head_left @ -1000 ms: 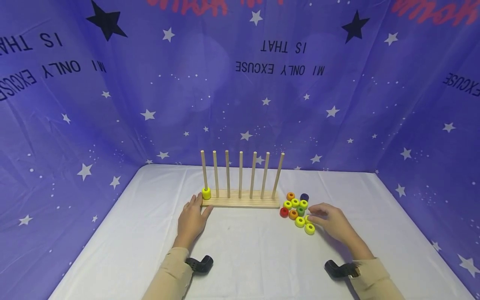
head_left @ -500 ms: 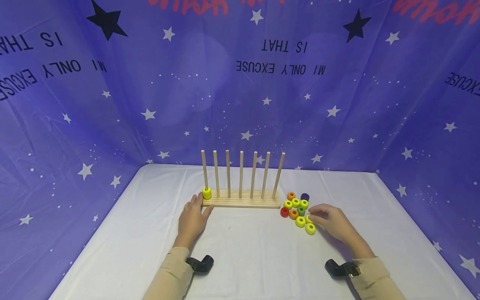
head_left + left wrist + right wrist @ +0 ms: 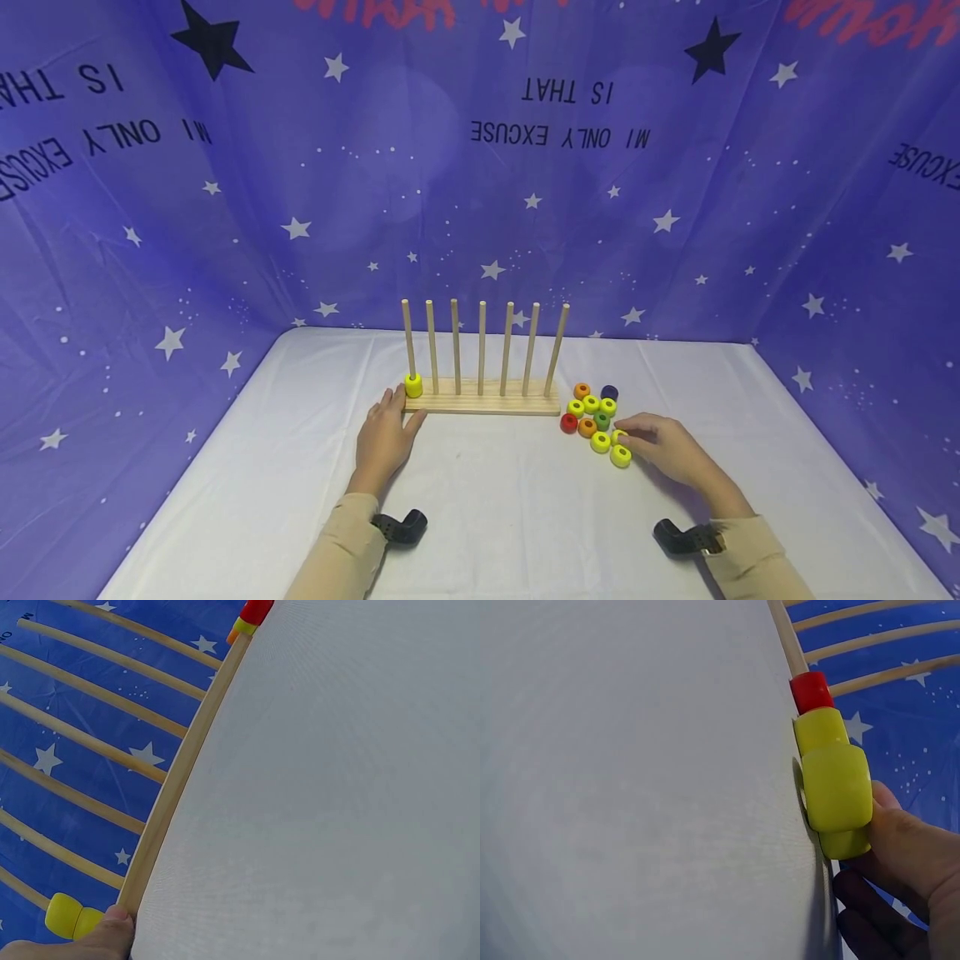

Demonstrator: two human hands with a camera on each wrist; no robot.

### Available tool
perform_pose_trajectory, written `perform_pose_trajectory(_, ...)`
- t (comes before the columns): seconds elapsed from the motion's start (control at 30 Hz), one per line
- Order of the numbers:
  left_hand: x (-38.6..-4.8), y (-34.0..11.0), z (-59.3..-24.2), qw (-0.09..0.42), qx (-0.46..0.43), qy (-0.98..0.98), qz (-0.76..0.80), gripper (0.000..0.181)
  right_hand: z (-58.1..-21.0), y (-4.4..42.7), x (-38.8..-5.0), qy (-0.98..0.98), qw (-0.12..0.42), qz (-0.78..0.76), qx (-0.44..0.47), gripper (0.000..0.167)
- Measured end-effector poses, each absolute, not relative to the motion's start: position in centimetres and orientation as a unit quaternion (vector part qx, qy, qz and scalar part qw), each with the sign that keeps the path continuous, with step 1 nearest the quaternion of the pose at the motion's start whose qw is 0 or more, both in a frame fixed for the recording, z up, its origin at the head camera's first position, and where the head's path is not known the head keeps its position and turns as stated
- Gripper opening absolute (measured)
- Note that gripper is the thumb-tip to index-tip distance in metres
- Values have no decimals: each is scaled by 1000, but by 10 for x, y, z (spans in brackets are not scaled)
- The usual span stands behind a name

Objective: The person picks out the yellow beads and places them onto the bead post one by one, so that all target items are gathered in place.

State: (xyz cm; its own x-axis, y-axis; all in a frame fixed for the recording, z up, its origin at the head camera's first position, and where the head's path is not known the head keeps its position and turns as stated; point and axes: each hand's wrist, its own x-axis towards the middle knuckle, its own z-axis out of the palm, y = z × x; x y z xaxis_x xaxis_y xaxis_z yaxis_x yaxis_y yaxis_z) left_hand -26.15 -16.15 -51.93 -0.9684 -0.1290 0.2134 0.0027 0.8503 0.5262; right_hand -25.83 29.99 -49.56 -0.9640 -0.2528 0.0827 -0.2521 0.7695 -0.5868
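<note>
A wooden peg stand (image 3: pixel 480 404) with a row of upright pegs sits on the table. Yellow beads (image 3: pixel 413 386) are stacked on its leftmost peg; in the left wrist view the yellow beads (image 3: pixel 64 915) stand beside my thumb. My left hand (image 3: pixel 384 442) holds the stand's left end, thumb along the front edge and fingers at the side. To the right of the stand, my right hand (image 3: pixel 663 446) pinches a yellow bead (image 3: pixel 617 437) at the edge of a loose group. In the right wrist view a nearer yellow bead (image 3: pixel 838 787) partly hides that pinched bead (image 3: pixel 845 845).
Loose beads lie close together right of the stand: a red bead (image 3: pixel 569 423), an orange bead (image 3: pixel 587 428), a green bead (image 3: pixel 602 422), a dark blue bead (image 3: pixel 610 392) and several yellow ones. A white cloth (image 3: pixel 480 517) covers the table; a starry purple curtain (image 3: pixel 480 208) surrounds it.
My right hand has shifted very slightly down and right, its fingertips still at the same yellow bead. The left hand and the stand have stayed in place.
</note>
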Motion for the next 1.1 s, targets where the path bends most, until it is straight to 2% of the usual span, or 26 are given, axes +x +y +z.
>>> perform_pose_trajectory(0.33, -263, -162, -521, 120, 36, -954, -273, 72, -495, 303, -259, 942, -21, -308, -134, 32)
perform_pose_trajectory(0.73, -263, -162, -521, 125, 35, -954, -271, 71, -496, 306, -256, 938, -10, -311, -152, 40)
perform_pose_trajectory(1.1, -263, -162, -520, 121, 38, -953, -275, 72, -494, 303, -256, 942, -15, -305, -140, 40)
